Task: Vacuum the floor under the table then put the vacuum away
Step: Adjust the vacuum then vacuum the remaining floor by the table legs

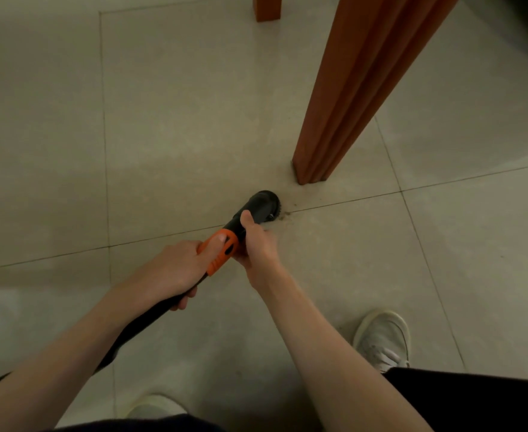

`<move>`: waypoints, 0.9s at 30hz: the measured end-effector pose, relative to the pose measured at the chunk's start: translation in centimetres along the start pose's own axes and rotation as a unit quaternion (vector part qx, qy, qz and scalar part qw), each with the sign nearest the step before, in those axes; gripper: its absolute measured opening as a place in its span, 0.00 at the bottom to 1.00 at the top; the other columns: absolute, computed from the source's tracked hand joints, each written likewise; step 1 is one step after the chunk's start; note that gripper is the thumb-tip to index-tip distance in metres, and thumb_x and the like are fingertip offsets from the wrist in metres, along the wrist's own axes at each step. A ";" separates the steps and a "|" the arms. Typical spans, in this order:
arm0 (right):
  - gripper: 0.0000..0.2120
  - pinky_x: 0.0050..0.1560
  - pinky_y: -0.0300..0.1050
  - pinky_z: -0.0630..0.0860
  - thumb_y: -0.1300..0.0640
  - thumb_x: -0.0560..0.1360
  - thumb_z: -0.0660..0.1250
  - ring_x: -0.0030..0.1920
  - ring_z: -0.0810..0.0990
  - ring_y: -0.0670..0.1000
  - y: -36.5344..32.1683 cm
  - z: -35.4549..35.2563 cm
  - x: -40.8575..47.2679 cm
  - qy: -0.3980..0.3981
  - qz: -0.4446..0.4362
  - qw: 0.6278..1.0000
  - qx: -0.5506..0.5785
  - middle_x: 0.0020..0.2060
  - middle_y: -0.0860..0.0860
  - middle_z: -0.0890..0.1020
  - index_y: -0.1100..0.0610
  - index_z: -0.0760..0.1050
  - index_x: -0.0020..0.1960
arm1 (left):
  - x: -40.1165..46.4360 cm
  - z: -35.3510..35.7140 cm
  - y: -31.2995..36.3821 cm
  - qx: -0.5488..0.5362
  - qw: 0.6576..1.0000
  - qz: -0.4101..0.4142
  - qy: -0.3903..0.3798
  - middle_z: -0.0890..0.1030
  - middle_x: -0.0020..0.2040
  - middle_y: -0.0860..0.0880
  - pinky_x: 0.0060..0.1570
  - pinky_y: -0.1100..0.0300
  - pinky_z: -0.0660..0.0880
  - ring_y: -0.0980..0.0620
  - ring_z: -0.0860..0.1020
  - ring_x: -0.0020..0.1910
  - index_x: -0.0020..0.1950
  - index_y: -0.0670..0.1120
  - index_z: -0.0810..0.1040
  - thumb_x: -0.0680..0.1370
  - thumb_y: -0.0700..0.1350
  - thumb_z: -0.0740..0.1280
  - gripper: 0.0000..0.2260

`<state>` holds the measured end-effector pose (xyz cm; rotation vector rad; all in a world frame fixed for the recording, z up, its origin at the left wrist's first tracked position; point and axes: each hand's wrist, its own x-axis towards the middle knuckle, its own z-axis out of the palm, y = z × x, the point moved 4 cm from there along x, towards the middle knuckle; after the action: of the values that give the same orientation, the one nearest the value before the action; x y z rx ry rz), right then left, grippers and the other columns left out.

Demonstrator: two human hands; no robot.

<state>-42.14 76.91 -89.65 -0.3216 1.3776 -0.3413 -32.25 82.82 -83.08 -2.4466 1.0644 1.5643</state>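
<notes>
Vacuum nozzle (261,203) beside table leg (349,98)

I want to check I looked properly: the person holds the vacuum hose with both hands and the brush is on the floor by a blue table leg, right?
Nearly. The head view shows the table leg is reddish-brown wood, not blue. The left hand and right hand do grip the vacuum hose, brush on the floor.

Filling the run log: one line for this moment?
vacuuming | left hand holds orange collar | right hand holds nozzle | debris by table leg

Dim soft light, blurred wide-angle edges
</notes>
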 end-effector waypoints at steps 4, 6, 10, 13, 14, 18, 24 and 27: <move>0.19 0.53 0.51 0.79 0.51 0.78 0.64 0.50 0.80 0.56 0.4 -0.6 -0.4 0.012 -0.006 1.000 0.010 0.46 0.56 0.78 0.64 0.68 0.61 | -0.3 0.7 -0.1 -0.006 1.000 0.004 -0.008 0.76 0.29 0.45 0.24 0.62 0.71 0.51 0.73 0.20 0.56 0.48 0.71 0.78 0.65 0.48 0.24; 0.17 0.53 0.50 0.79 0.51 0.78 0.64 0.49 0.80 0.56 0.4 -1.2 -0.5 0.019 -0.008 1.000 0.013 0.44 0.56 0.78 0.63 0.69 0.58 | -0.4 1.0 0.2 -0.008 1.000 0.006 -0.012 0.75 0.29 0.45 0.24 0.62 0.71 0.51 0.73 0.20 0.55 0.49 0.71 0.78 0.65 0.48 0.24; 0.15 0.55 0.52 0.79 0.50 0.78 0.65 0.50 0.80 0.56 0.2 -2.4 -0.4 0.036 -0.007 0.999 0.009 0.45 0.56 0.79 0.62 0.70 0.55 | -0.3 1.7 1.1 -0.002 1.000 0.016 -0.020 0.75 0.29 0.45 0.24 0.62 0.71 0.51 0.72 0.20 0.56 0.47 0.71 0.78 0.65 0.48 0.25; 0.13 0.52 0.50 0.79 0.51 0.78 0.65 0.48 0.80 0.56 -0.6 -2.9 -0.2 0.040 -0.010 0.999 0.020 0.44 0.56 0.79 0.61 0.70 0.53 | 0.1 1.7 1.7 0.004 1.000 0.024 -0.015 0.75 0.29 0.45 0.24 0.62 0.71 0.51 0.73 0.19 0.57 0.47 0.71 0.78 0.65 0.48 0.26; 0.13 0.50 0.49 0.79 0.51 0.78 0.64 0.47 0.80 0.55 -0.9 -3.0 -0.1 0.040 -0.011 0.999 0.025 0.43 0.55 0.79 0.61 0.70 0.53 | 0.2 1.7 2.0 0.006 1.000 0.028 -0.013 0.75 0.28 0.45 0.23 0.62 0.70 0.51 0.72 0.19 0.57 0.47 0.71 0.78 0.65 0.47 0.25; 0.11 0.51 0.50 0.79 0.51 0.79 0.63 0.46 0.79 0.55 -1.9 -4.0 0.2 0.059 -0.019 0.997 0.050 0.41 0.55 0.78 0.59 0.69 0.49 | 0.8 2.2 3.7 0.032 0.998 0.053 -0.004 0.75 0.28 0.45 0.23 0.63 0.69 0.52 0.72 0.18 0.56 0.46 0.72 0.79 0.64 0.47 0.25; 0.13 0.55 0.52 0.78 0.52 0.79 0.63 0.46 0.78 0.55 -3.5 -6.9 0.6 0.091 -0.038 0.992 0.075 0.39 0.54 0.76 0.57 0.67 0.40 | 2.0 3.9 6.4 0.085 0.990 0.112 0.005 0.77 0.31 0.45 0.26 0.61 0.72 0.51 0.74 0.21 0.52 0.45 0.72 0.79 0.64 0.46 0.26; 0.11 0.56 0.52 0.78 0.52 0.80 0.62 0.46 0.78 0.55 -4.7 -7.4 0.9 0.098 -0.049 0.992 0.070 0.39 0.53 0.76 0.58 0.68 0.43 | 2.7 3.9 7.6 0.086 0.988 0.127 0.014 0.78 0.32 0.44 0.28 0.60 0.73 0.50 0.74 0.21 0.52 0.45 0.72 0.79 0.64 0.45 0.27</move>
<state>-49.56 72.09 -89.69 -0.2452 1.5243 -0.5593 -38.96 77.15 -84.85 -2.3004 1.4988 1.4302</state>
